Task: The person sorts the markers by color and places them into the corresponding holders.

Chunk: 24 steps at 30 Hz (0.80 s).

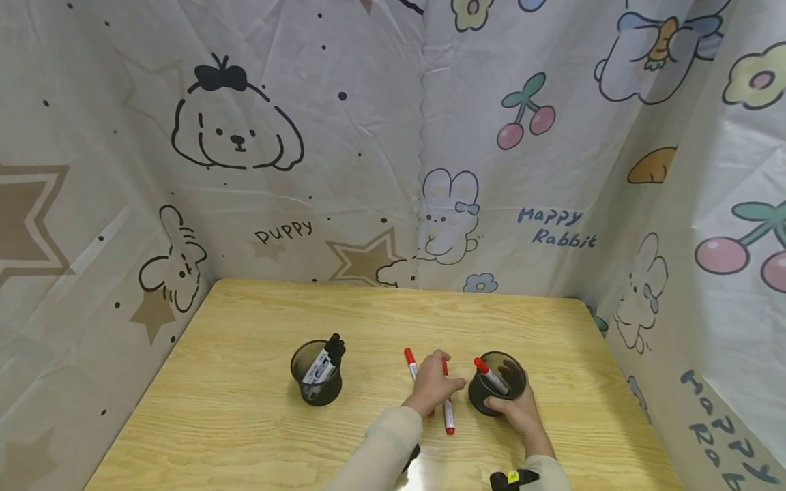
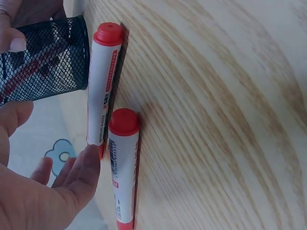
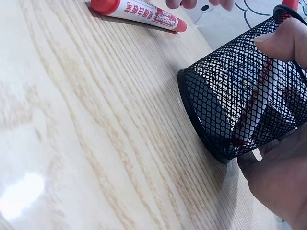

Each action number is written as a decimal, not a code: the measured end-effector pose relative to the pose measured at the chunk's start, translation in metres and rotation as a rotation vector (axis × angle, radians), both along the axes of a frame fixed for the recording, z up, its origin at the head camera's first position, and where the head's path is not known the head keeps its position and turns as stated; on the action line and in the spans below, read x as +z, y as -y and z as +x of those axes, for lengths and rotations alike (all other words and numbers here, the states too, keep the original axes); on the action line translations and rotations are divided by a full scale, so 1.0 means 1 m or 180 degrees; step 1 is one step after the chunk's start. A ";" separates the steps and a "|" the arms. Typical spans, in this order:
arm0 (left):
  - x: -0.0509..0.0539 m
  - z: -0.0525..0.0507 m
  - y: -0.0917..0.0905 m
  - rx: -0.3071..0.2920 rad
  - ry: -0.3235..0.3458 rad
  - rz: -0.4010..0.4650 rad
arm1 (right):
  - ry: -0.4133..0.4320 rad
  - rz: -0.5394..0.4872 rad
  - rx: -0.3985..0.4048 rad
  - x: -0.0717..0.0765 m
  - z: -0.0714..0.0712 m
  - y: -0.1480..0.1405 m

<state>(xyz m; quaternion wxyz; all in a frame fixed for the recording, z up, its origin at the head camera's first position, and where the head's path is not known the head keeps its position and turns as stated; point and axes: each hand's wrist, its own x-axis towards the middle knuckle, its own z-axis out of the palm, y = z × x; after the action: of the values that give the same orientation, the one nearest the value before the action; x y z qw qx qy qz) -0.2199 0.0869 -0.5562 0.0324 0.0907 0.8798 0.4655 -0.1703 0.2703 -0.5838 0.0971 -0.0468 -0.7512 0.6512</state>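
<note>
My right hand (image 1: 518, 412) grips a black mesh pen cup (image 1: 478, 401), fingers and thumb round its side. A red-capped whiteboard marker (image 1: 491, 376) leans inside this cup. Over the table my left hand (image 1: 430, 386) reaches across two more red markers, thumb and fingers apart. In the left wrist view, the nearer-to-cup marker (image 2: 101, 79) has its far end behind the fingertips (image 2: 91, 155); whether they touch it I cannot tell. Beside it lies the second red marker (image 2: 125, 165).
A second black mesh cup (image 1: 322, 393) stands to the left, holding several black-capped markers (image 1: 325, 359). The wood-grain table (image 1: 245, 436) is bounded at the back and sides by a printed cloth (image 1: 368, 136).
</note>
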 end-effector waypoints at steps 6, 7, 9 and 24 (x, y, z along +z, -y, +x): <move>-0.005 -0.002 -0.003 0.0137 -0.0093 -0.0009 | -0.0034 0.0021 -0.0002 0.001 -0.001 0.000; -0.006 -0.002 -0.004 0.0144 -0.0074 -0.0017 | -0.0026 0.0005 -0.0001 0.001 -0.001 0.000; -0.008 -0.002 -0.005 0.0141 -0.0036 -0.0030 | -0.0003 -0.0001 0.0003 0.002 -0.001 0.000; -0.016 0.001 -0.008 0.0151 -0.0207 -0.0325 | 0.0033 -0.0074 0.0068 0.031 0.010 0.009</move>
<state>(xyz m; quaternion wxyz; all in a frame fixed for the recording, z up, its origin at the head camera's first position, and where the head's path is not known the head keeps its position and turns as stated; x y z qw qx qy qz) -0.2193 0.0946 -0.5726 -0.0027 0.0831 0.9049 0.4174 -0.1603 0.2608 -0.5531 0.0857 -0.0433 -0.7446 0.6606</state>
